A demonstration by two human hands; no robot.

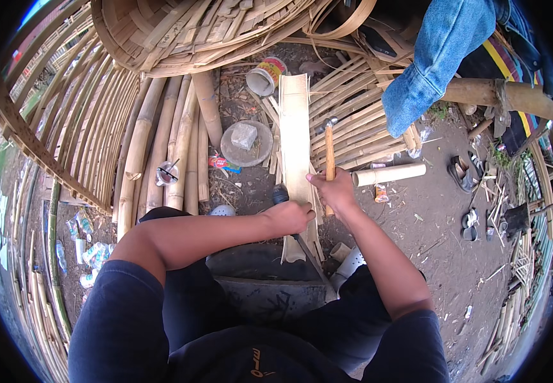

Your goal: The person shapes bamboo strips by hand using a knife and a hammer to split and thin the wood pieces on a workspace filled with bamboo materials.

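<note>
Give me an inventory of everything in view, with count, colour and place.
Split bamboo length: 1, pale, centre
Hammer: 1, orange-brown handle, right of centre
Long knife: 1, dark and grey, below centre
Woven basket: 1, tan, top
Bamboo poles: several, tan, left
Bamboo slats: many, tan, upper right
Round dish: 1, grey, upper centre
Stone block: 1, grey, on the dish
Tub: 1, white, red and yellow, top centre
Bamboo tube: 1, pale, right
Denim: 1 piece, blue, upper right
Bottles: several, clear, lower left
Loose footwear: several, mostly dark, far right
Left grip: 1, bare, on the knife
Right grip: 1, bare, around the hammer
</note>
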